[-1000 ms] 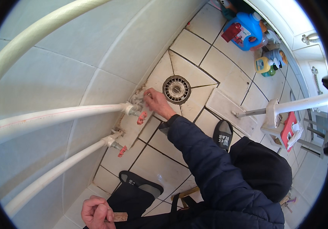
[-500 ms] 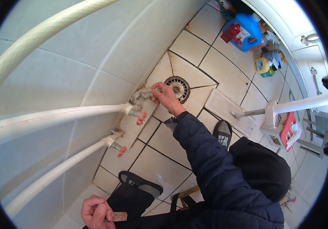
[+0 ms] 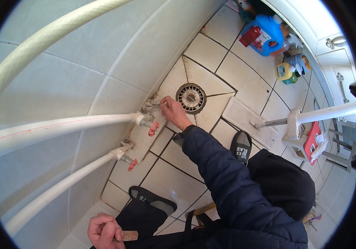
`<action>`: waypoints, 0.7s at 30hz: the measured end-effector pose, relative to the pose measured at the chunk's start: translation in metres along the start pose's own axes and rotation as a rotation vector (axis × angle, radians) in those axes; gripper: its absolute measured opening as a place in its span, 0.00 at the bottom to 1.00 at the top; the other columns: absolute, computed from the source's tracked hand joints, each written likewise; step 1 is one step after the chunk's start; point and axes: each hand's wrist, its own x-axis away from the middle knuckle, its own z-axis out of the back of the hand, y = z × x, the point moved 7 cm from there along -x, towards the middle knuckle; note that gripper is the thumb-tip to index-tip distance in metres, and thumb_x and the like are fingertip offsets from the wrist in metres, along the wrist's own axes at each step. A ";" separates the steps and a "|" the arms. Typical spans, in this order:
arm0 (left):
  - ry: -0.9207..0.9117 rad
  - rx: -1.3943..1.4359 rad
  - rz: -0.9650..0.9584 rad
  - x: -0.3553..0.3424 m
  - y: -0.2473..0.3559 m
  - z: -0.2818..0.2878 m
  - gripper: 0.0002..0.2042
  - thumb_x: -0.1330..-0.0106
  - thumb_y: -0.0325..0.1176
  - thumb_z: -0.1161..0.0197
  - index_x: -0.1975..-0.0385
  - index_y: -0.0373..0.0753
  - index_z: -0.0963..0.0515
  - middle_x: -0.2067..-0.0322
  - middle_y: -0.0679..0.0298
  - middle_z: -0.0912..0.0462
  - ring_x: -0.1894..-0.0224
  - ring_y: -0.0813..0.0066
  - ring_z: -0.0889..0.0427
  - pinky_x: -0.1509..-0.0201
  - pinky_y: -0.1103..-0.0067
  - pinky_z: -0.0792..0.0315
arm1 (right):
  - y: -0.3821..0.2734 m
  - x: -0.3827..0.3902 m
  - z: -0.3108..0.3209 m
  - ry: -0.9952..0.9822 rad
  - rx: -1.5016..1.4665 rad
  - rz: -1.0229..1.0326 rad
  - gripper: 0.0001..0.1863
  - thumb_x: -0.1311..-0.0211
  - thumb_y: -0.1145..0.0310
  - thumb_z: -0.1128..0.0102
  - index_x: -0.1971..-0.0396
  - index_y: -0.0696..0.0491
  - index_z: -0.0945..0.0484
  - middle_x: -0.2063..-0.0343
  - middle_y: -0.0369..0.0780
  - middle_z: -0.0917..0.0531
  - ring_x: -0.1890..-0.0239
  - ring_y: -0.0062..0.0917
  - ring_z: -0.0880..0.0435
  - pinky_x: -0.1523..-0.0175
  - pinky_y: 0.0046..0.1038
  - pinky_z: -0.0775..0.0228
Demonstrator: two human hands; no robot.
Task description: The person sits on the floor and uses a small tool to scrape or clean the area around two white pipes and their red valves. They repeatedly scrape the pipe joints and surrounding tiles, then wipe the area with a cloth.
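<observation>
Beside the wall, my right hand (image 3: pixel 173 113) reaches down with its fingers closed in a pinch. A thin greyish bit shows at its fingertips, too small to name. Just left of them, a crumpled grey-white lump (image 3: pixel 149 106) sits at the foot of the wall. Low in the view, my left hand (image 3: pixel 104 232) is closed, and a short flat brownish piece (image 3: pixel 130 235) sticks out from its fingers. The upper white pipe (image 3: pixel 61 129) ends in a red-handled valve (image 3: pixel 154 128) close to my right hand.
A round floor drain (image 3: pixel 191 98) lies right of my right hand. Below the upper pipe, a second white pipe (image 3: pixel 66 189) has another red-handled valve (image 3: pixel 132 164). A white post (image 3: pixel 323 114) stands at the right. Beyond are a blue jug (image 3: pixel 265 31) and a yellow bottle (image 3: pixel 283 71).
My right hand has shifted slightly left and down, away from the drain. Less crumpled grey matter shows at its fingertips. My left hand stays in place.
</observation>
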 end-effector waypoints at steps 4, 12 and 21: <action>0.006 -0.002 0.004 0.000 0.000 -0.002 0.07 0.28 0.24 0.43 0.53 0.34 0.23 0.70 0.60 0.24 0.78 0.80 0.32 0.71 0.84 0.34 | -0.010 0.002 -0.017 -0.035 0.121 0.072 0.12 0.34 0.62 0.45 0.57 0.51 0.23 0.70 0.46 0.14 0.62 0.44 0.15 0.57 0.43 0.26; 0.004 -0.048 0.007 0.002 0.002 -0.002 0.07 0.27 0.25 0.43 0.54 0.33 0.24 0.69 0.59 0.24 0.78 0.80 0.32 0.72 0.84 0.34 | 0.010 -0.008 0.022 0.144 0.230 0.025 0.11 0.33 0.64 0.45 0.57 0.53 0.24 0.69 0.49 0.14 0.64 0.50 0.15 0.60 0.48 0.26; -0.013 -0.034 -0.011 0.001 0.003 -0.006 0.07 0.28 0.24 0.44 0.54 0.34 0.23 0.68 0.59 0.24 0.78 0.80 0.32 0.72 0.84 0.35 | 0.009 0.006 0.011 0.068 -0.208 0.044 0.11 0.30 0.66 0.49 0.55 0.55 0.27 0.76 0.40 0.16 0.77 0.30 0.18 0.68 0.33 0.28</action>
